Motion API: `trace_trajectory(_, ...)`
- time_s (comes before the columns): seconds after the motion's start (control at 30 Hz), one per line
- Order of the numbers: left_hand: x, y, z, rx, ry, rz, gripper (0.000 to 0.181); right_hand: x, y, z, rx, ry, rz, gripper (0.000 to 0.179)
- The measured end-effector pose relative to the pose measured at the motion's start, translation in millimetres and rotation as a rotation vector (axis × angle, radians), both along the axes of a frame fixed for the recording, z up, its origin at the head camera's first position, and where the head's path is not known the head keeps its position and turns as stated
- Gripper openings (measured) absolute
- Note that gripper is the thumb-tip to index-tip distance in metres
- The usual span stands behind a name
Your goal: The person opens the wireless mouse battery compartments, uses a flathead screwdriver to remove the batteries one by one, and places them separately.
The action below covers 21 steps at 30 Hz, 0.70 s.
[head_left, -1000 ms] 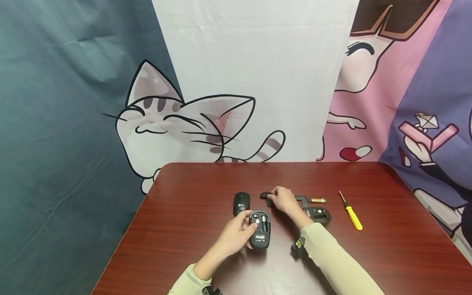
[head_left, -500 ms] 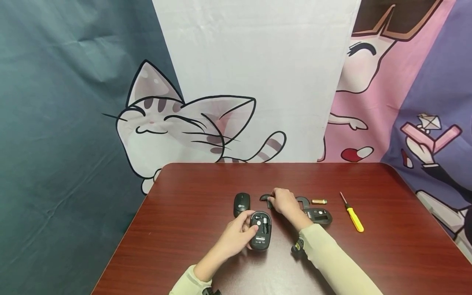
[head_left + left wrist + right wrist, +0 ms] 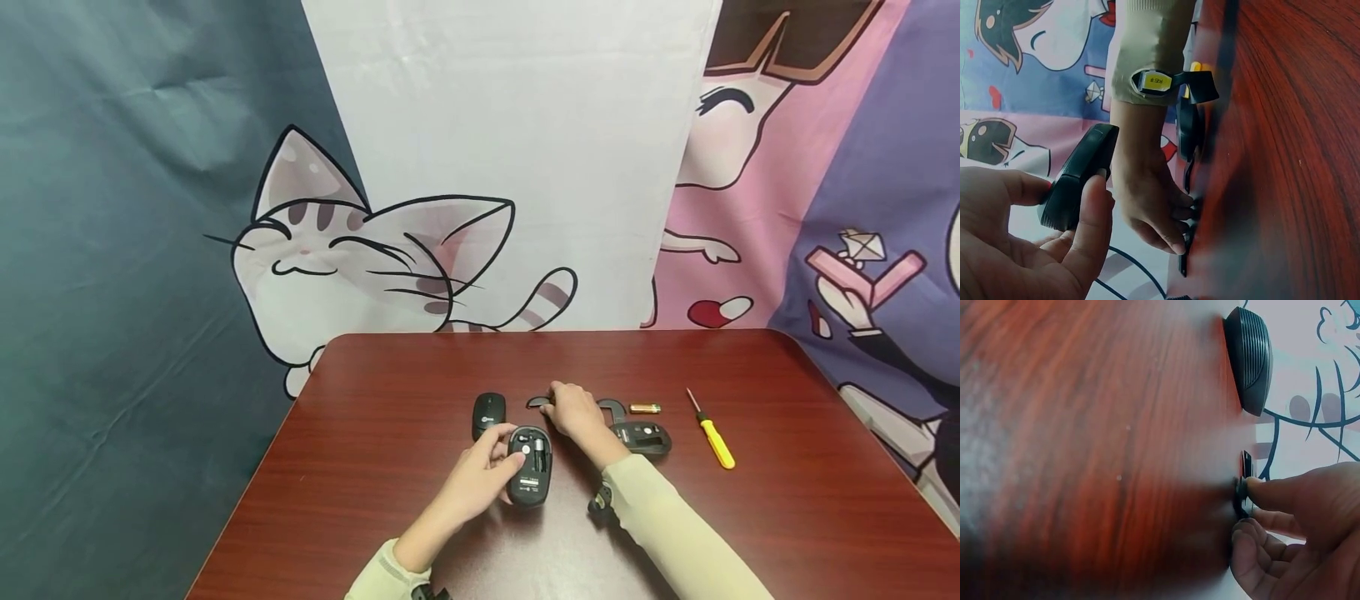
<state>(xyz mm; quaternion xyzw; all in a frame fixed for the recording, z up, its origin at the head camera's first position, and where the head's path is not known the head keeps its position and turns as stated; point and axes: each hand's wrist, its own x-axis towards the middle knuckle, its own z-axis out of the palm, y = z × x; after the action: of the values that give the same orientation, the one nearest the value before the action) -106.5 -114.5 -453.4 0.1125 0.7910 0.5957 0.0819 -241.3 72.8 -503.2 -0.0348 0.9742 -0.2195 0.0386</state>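
Note:
My left hand [image 3: 474, 473] holds a black computer mouse [image 3: 529, 479] above the table, its underside with an uncovered battery slot turned up. In the left wrist view, thumb and fingers grip this mouse [image 3: 1082, 172] by its sides. Farther back, my right hand [image 3: 577, 412] pinches a thin black mouse cover [image 3: 536, 402] at the table surface; the hand hides much of it. The right wrist view shows the thumb and fingertips on the cover [image 3: 1246, 464]. A second black mouse [image 3: 489, 408] sits upright just behind my left hand.
Right of my right hand, a third mouse [image 3: 647, 439] lies underside up beside a curved black cover [image 3: 617, 408]. A battery [image 3: 645, 408] lies behind that mouse. Farther right is a screwdriver [image 3: 717, 442] with a yellow handle. A printed curtain [image 3: 420, 275] hangs behind the table [image 3: 360, 500].
The cover at my right fingers has tilted, showing a thinner edge than before. My left hand and its mouse stay nearly in place. The head view has shifted slightly.

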Motion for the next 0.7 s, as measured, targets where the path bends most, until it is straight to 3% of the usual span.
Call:
trace_trajectory(0.17, 0.9, 1.1, -0.1, 0.063, -0.017, 0.024, 0.037, 3.0, 5, 2.0, -0.043, 0.052, -0.001, 0.023)
trace_trajectory(0.33, -0.8, 2.7, -0.1, 0.107, -0.049, 0.041, 0.04, 9.2, 14, 16.5, -0.069, 0.103, -0.003, 0.024)
trace_trajectory(0.57, -2.8, 5.2, 1.9, 0.039, -0.017, 0.077, 0.044, 17.3, 32, 36.9, -0.08, 0.129, 0.016, 0.029)
trace_trajectory(0.7, -3.3, 7.1, 2.0, 0.056, -0.013, 0.067, 0.046, 24.4, 44, 46.1, -0.1, 0.127, 0.013, 0.032)
